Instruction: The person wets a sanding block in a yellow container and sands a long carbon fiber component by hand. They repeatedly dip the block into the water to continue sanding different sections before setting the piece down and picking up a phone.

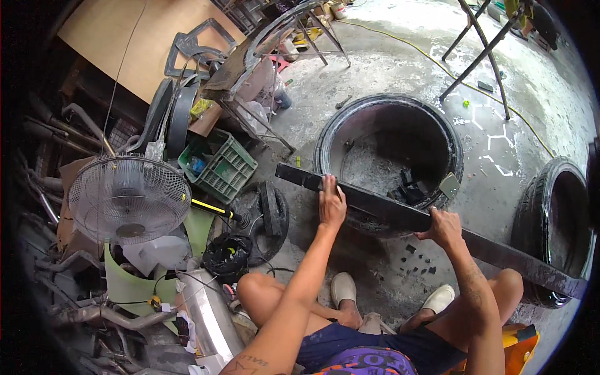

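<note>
A long black panel (387, 209) with a patterned face lies aslant before me, from the left of a tire (459, 140) to a second tire (522, 215) at right. It crosses the near rims of both and appears to rest on them. My left hand (332, 201) is closed over the panel's left part, fingertips at its upper edge. Farther right, my right hand (444, 228) grips the panel's edge with the thumb stretched along it. A small greyish block (449, 185) sits on the first tire's rim, just beyond the right hand. Dark pieces (409, 187) lie inside that tire.
Black scraps (410, 249) litter the floor between my feet. To the left stand a fan (128, 194), a green crate (228, 165), a black bag (226, 255) and metal pipes (134, 322). Metal stand legs (475, 62) and a yellow cable (431, 59) are at the far right.
</note>
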The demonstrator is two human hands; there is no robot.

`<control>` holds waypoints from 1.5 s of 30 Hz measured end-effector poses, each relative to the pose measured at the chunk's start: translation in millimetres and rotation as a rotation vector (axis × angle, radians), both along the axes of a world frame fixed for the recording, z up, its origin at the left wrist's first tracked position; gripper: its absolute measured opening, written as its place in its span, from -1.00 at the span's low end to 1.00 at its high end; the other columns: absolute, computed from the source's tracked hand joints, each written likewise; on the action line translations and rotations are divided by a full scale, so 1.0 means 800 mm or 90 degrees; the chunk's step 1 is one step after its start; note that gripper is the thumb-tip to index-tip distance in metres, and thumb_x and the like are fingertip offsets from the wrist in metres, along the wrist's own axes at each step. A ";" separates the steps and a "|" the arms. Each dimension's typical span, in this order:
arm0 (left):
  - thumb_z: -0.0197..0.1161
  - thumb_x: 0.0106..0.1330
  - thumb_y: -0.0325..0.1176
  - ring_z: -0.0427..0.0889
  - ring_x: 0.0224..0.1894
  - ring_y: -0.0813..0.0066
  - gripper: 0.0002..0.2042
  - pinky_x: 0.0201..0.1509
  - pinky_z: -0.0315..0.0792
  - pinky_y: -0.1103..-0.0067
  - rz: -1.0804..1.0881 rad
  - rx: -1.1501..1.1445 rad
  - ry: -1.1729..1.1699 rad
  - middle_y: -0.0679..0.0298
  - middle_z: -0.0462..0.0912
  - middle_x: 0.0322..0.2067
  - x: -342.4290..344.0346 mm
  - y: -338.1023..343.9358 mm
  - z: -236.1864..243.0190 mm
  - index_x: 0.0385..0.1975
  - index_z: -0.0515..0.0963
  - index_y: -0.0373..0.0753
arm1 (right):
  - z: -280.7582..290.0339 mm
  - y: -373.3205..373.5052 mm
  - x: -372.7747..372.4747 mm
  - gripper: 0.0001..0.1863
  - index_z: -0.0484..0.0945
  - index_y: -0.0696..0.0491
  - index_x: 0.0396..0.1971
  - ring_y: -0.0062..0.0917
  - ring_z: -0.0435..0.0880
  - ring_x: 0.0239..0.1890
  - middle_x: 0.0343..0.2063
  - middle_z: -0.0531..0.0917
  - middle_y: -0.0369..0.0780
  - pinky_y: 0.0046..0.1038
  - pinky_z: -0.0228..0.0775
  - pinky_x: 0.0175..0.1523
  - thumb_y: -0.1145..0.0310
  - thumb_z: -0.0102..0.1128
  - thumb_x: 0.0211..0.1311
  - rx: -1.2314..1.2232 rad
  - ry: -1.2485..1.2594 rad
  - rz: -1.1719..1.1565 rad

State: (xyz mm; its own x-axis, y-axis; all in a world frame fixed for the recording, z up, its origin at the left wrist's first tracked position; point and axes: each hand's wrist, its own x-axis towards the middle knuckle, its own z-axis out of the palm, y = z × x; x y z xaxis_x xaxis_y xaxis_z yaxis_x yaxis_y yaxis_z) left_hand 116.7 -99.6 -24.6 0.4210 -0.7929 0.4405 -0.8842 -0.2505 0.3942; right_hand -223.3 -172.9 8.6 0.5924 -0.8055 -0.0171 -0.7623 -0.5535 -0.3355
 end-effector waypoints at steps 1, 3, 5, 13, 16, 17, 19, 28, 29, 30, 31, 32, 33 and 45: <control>-0.04 0.50 -0.35 0.22 0.44 -0.04 -0.57 0.41 0.21 0.14 0.053 0.006 -0.003 -0.16 0.36 0.31 -0.004 -0.006 -0.002 0.24 0.36 -0.51 | 0.000 0.001 0.002 -0.25 0.53 0.11 -0.36 -0.18 0.73 -0.36 -0.51 0.70 -0.10 -0.22 0.51 -0.24 -0.17 0.63 -0.45 -0.008 -0.005 0.000; 0.00 0.47 -0.35 0.22 0.44 -0.02 -0.54 0.42 0.20 0.11 0.012 -0.026 -0.004 -0.19 0.29 0.34 -0.041 -0.009 -0.021 0.27 0.32 -0.50 | -0.004 0.002 0.000 -0.25 0.54 0.11 -0.37 -0.17 0.73 -0.38 -0.53 0.69 -0.09 -0.22 0.51 -0.25 -0.18 0.63 -0.44 -0.019 -0.021 -0.002; 0.02 0.43 -0.38 0.30 0.38 -0.09 -0.57 0.37 0.26 0.14 -0.082 -0.044 -0.036 -0.23 0.40 0.25 -0.073 0.000 -0.029 0.22 0.37 -0.50 | -0.011 -0.003 -0.016 -0.24 0.54 0.12 -0.35 -0.17 0.73 -0.38 -0.53 0.69 -0.09 -0.23 0.52 -0.25 -0.19 0.62 -0.44 -0.018 -0.004 -0.007; -0.06 0.47 -0.41 0.37 0.29 -0.22 -0.59 0.35 0.30 0.20 0.105 -0.047 -0.046 -0.28 0.39 0.23 0.125 -0.011 -0.009 0.24 0.32 -0.50 | -0.008 0.004 0.004 -0.21 0.55 0.12 -0.34 -0.16 0.74 -0.34 -0.48 0.71 -0.07 -0.23 0.52 -0.23 -0.23 0.61 -0.46 0.003 0.006 0.003; 0.02 0.42 -0.42 0.27 0.40 -0.14 -0.57 0.42 0.19 0.18 -0.090 -0.094 0.134 -0.23 0.32 0.31 -0.044 -0.012 -0.031 0.23 0.38 -0.52 | -0.008 -0.007 -0.026 -0.22 0.55 0.12 -0.36 -0.15 0.73 -0.35 -0.49 0.70 -0.06 -0.20 0.52 -0.23 -0.23 0.61 -0.46 0.023 0.051 -0.026; 0.02 0.41 -0.43 0.28 0.39 -0.14 -0.57 0.42 0.21 0.20 -0.162 -0.059 0.053 -0.24 0.33 0.30 -0.073 -0.004 -0.027 0.22 0.38 -0.53 | -0.008 -0.013 -0.029 -0.23 0.55 0.12 -0.37 -0.14 0.73 -0.35 -0.50 0.69 -0.05 -0.19 0.52 -0.23 -0.23 0.61 -0.45 0.035 0.067 -0.023; 0.01 0.42 -0.42 0.29 0.39 -0.14 -0.58 0.41 0.24 0.23 -0.202 -0.025 -0.010 -0.24 0.34 0.29 -0.068 0.012 -0.020 0.21 0.40 -0.54 | -0.001 -0.015 -0.020 -0.22 0.56 0.12 -0.39 -0.12 0.73 -0.36 -0.51 0.69 -0.05 -0.17 0.52 -0.23 -0.26 0.60 -0.45 0.043 0.058 -0.012; -0.02 0.40 -0.45 0.24 0.41 -0.18 -0.57 0.47 0.11 0.13 -0.376 0.038 0.077 -0.16 0.38 0.29 -0.171 0.043 0.010 0.24 0.36 -0.49 | -0.001 -0.035 -0.012 -0.13 0.59 0.16 -0.41 -0.06 0.71 -0.34 -0.50 0.68 0.01 -0.13 0.55 -0.20 -0.45 0.46 -0.39 0.103 0.047 0.015; -0.03 0.42 -0.43 0.22 0.43 -0.16 -0.57 0.48 0.08 0.11 -0.320 0.017 0.097 -0.12 0.38 0.30 -0.160 0.044 0.020 0.25 0.36 -0.45 | 0.000 -0.037 -0.015 -0.12 0.59 0.17 -0.40 -0.06 0.71 -0.33 -0.47 0.69 0.02 -0.13 0.55 -0.18 -0.48 0.42 -0.35 0.124 0.042 0.019; -0.05 0.43 -0.41 0.21 0.44 -0.14 -0.58 0.48 0.06 0.10 -0.275 -0.001 0.121 -0.07 0.38 0.31 -0.136 0.039 0.040 0.26 0.36 -0.42 | 0.000 -0.037 -0.024 -0.12 0.59 0.17 -0.40 -0.06 0.71 -0.33 -0.47 0.69 0.02 -0.13 0.55 -0.18 -0.48 0.42 -0.35 0.125 0.039 0.006; -0.09 0.46 -0.39 0.17 0.46 -0.09 -0.59 0.48 0.02 0.05 -0.244 -0.066 0.061 -0.04 0.35 0.34 -0.108 0.035 0.057 0.26 0.38 -0.36 | 0.002 -0.034 -0.030 -0.08 0.58 0.18 -0.38 -0.06 0.72 -0.31 -0.45 0.69 0.02 -0.15 0.56 -0.16 -0.52 0.38 -0.32 0.116 0.023 0.008; -0.11 0.48 -0.39 0.14 0.47 -0.10 -0.59 0.48 0.02 0.01 -0.185 -0.069 0.012 -0.04 0.31 0.37 -0.089 0.029 0.077 0.25 0.37 -0.40 | 0.002 -0.031 -0.038 -0.04 0.57 0.20 -0.35 -0.07 0.73 -0.29 -0.43 0.70 0.03 -0.17 0.57 -0.14 -0.56 0.33 -0.28 0.110 0.009 0.009; -0.10 0.48 -0.40 0.13 0.48 -0.09 -0.59 0.49 0.02 0.04 -0.127 -0.056 -0.077 -0.04 0.29 0.38 -0.062 0.025 0.083 0.26 0.35 -0.44 | 0.006 -0.027 -0.035 -0.03 0.58 0.19 -0.33 -0.06 0.73 -0.26 -0.39 0.71 0.04 -0.15 0.56 -0.12 -0.58 0.28 -0.24 0.126 0.026 0.015; 0.05 0.37 -0.45 0.44 0.27 -0.11 -0.63 0.40 0.28 0.23 -0.350 0.087 0.072 -0.20 0.49 0.16 -0.093 0.023 0.032 0.13 0.45 -0.46 | -0.015 -0.020 -0.045 -0.20 0.54 0.14 -0.10 -0.09 0.71 -0.14 -0.26 0.72 0.01 -0.15 0.52 -0.02 -0.25 0.43 -0.16 0.121 0.026 0.042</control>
State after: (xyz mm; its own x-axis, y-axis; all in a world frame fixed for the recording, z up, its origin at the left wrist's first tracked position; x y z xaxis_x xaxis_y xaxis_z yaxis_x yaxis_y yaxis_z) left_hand 42.4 -81.1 1.2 -0.0303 -0.9550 0.2952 -0.8529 0.1787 0.4905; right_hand -259.6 -189.2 -3.6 0.6396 -0.7448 -0.1902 -0.7415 -0.5326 -0.4080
